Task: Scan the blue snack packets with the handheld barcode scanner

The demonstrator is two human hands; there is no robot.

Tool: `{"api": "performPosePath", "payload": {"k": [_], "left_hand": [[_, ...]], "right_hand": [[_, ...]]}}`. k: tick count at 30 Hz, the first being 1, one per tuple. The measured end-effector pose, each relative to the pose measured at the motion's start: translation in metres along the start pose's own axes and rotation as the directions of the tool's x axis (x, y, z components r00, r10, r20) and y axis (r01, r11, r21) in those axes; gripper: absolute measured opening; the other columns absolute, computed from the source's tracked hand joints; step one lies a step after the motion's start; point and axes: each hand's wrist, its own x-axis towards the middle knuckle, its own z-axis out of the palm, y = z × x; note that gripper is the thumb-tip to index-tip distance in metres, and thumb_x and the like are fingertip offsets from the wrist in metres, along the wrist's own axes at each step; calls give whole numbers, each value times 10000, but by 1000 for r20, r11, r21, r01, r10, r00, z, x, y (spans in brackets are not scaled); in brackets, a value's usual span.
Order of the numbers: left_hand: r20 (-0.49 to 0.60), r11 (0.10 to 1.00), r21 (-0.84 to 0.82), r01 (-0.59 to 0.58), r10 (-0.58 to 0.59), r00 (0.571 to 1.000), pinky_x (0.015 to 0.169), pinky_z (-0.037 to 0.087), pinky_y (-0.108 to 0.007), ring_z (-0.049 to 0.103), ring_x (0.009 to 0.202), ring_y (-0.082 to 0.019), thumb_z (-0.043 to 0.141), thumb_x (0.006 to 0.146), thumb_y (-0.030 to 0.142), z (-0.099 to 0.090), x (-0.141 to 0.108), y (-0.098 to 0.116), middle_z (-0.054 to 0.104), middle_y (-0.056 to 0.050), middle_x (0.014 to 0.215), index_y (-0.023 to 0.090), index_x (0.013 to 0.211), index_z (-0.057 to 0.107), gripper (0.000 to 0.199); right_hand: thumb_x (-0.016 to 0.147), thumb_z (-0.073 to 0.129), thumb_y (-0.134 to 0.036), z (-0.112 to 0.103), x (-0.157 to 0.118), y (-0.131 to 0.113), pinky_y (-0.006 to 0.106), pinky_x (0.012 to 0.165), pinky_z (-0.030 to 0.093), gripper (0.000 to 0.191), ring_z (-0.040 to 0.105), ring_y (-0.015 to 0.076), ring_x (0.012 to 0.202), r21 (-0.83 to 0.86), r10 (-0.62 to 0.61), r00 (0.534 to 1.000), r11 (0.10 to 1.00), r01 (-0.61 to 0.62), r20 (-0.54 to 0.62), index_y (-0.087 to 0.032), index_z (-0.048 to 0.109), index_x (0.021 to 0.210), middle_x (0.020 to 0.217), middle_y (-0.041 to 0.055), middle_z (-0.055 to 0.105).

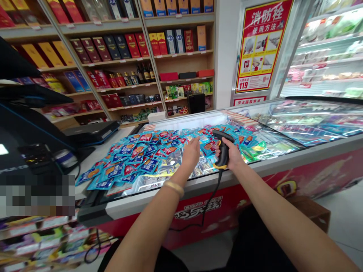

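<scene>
A black and yellow barcode scanner point(223, 153) is gripped in my right hand point(233, 153), its cable hanging down over the freezer's front. Just left of it, my left hand point(191, 152) is over the glass top, back of the hand up; its fingers are mostly hidden and I cannot make out what they hold, if anything. Many small blue packets point(137, 151) with red or dark labels lie spread and piled on the glass, left of my left hand. More packets point(208, 146) lie between and behind my hands.
The chest freezer point(283, 160) with a red front stretches to the right. At left stand a black checkout machine point(22, 132) and a dark flat device point(90, 132). Shelves point(113, 62) of boxes and bottles rise behind. A cardboard box point(310, 213) sits on the floor at right.
</scene>
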Motion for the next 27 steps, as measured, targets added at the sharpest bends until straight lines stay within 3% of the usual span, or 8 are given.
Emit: {"api": "performPosePath", "payload": {"k": [4, 8, 11, 15, 19, 23, 27], "left_hand": [[268, 995, 80, -61, 38, 963, 1098, 281, -530, 265, 1409, -363, 463, 920, 371, 30, 9, 21, 325, -167, 1521, 197, 1456, 331, 579], [365, 995, 83, -48, 14, 931, 1124, 224, -551, 155, 1438, -386, 429, 930, 378, 36, 11, 27, 175, -159, 1579, 209, 1500, 209, 634], [364, 998, 61, -27, 3, 931, 1121, 208, -576, 98, 1445, -399, 482, 903, 406, 30, 10, 25, 119, -146, 1593, 244, 1496, 212, 671], [157, 994, 77, -80, 67, 985, 1128, 206, -560, 126, 1451, -361, 527, 881, 380, 14, -1, 8, 188, -183, 1567, 218, 1471, 266, 665], [-76, 984, 164, -62, 75, 994, 1124, 249, -516, 267, 1413, -323, 516, 869, 283, -16, -24, -29, 332, -193, 1495, 166, 1415, 370, 576], [-258, 956, 277, 95, -21, 966, 1105, 276, -509, 354, 1358, -327, 518, 845, 239, -55, -51, -71, 410, -190, 1438, 160, 1362, 456, 526], [-437, 877, 349, 330, -159, 885, 1079, 300, -500, 409, 1307, -324, 512, 840, 250, -87, -74, -105, 467, -181, 1396, 172, 1319, 510, 486]], "right_hand": [[850, 575, -351, -18, 6, -20, 183, 394, 435, 206, 466, 82, 423, -6, -53, 995, 999, 53, -90, -171, 559, 754, 554, -13, 527], [854, 565, -341, -25, 8, -23, 192, 385, 430, 207, 461, 86, 419, 5, -53, 993, 999, 54, -109, -170, 556, 738, 548, -7, 527], [856, 563, -340, -24, 7, -20, 194, 385, 429, 197, 464, 89, 428, 6, -68, 993, 998, 69, -99, -174, 559, 750, 557, -5, 530], [821, 614, -356, -16, 5, -12, 195, 397, 441, 194, 470, 88, 433, -17, -75, 996, 997, 74, -52, -182, 556, 758, 569, -13, 531], [822, 619, -336, 5, 1, 9, 183, 392, 436, 186, 471, 80, 431, -1, -22, 1000, 1000, 22, -1, -178, 557, 749, 567, -14, 542], [828, 618, -336, 34, -5, 43, 179, 391, 421, 202, 474, 78, 430, -22, 86, 995, 996, -85, 45, -169, 551, 737, 551, -15, 532], [854, 578, -334, 55, -11, 71, 192, 391, 416, 211, 469, 84, 424, -43, 184, 978, 983, -181, 96, -168, 554, 726, 539, -9, 540]]}}
